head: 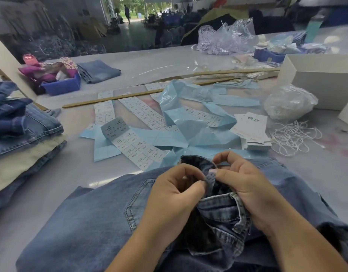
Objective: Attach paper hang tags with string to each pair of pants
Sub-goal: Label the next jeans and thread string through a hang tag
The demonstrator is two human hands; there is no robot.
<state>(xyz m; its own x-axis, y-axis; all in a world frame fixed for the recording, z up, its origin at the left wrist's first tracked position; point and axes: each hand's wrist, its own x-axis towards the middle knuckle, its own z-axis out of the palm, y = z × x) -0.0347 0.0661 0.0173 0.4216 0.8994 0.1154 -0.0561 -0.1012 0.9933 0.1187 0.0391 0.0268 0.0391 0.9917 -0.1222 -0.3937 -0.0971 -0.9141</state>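
Observation:
A pair of blue jeans (94, 218) lies flat on the table in front of me, waistband toward the far side. My left hand (173, 189) and my right hand (245, 185) both pinch a small grey label (210, 176) sewn inside the folded-over waistband (198, 162). A stack of white paper hang tags (251, 130) sits to the far right of my hands. Loose white strings (295, 138) lie tangled beside that stack. Whether a string is between my fingers cannot be seen.
Strips of white size stickers (134, 146) on light blue backing paper (189, 122) cover the table's middle. Folded jeans (22, 126) are stacked at the left. A bag of strings (289, 103), white boxes (322, 79), wooden sticks (114, 98) and a blue bin (61, 87) stand farther back.

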